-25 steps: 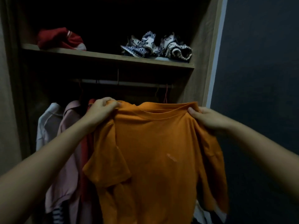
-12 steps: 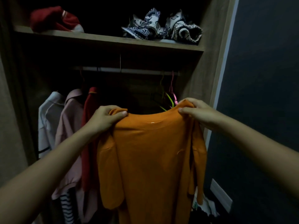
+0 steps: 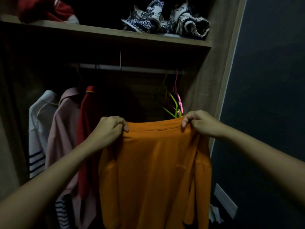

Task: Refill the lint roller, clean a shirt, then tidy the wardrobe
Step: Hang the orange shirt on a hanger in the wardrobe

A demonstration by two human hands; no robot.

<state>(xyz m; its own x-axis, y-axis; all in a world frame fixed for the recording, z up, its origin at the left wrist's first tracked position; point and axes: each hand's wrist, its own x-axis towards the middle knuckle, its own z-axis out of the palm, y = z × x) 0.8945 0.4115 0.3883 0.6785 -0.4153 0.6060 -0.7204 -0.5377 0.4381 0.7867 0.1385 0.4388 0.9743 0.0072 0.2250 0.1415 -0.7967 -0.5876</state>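
An orange T-shirt (image 3: pixel 153 171) hangs in front of the open wardrobe, held up by its top edge. My left hand (image 3: pixel 107 131) grips the shirt's left shoulder with curled fingers. My right hand (image 3: pixel 197 122) pinches the right shoulder. The sleeves are folded in behind the body, so the shirt looks narrow. Empty green and pink hangers (image 3: pixel 176 104) dangle from the rail (image 3: pixel 132 68) just behind the shirt's right corner. No lint roller is in view.
A white striped shirt (image 3: pixel 38 129), a pink shirt (image 3: pixel 64 138) and a red garment (image 3: pixel 85 129) hang at the left. On the shelf (image 3: pixel 107 33) lie a red garment (image 3: pixel 46 10) and patterned cloth (image 3: pixel 165 17). A dark wall (image 3: pixel 272 96) stands at the right.
The shirt's sleeves have been folded in behind it and my hands have come closer together. The view has dropped lower on the wardrobe, and the empty hangers have come into sight.
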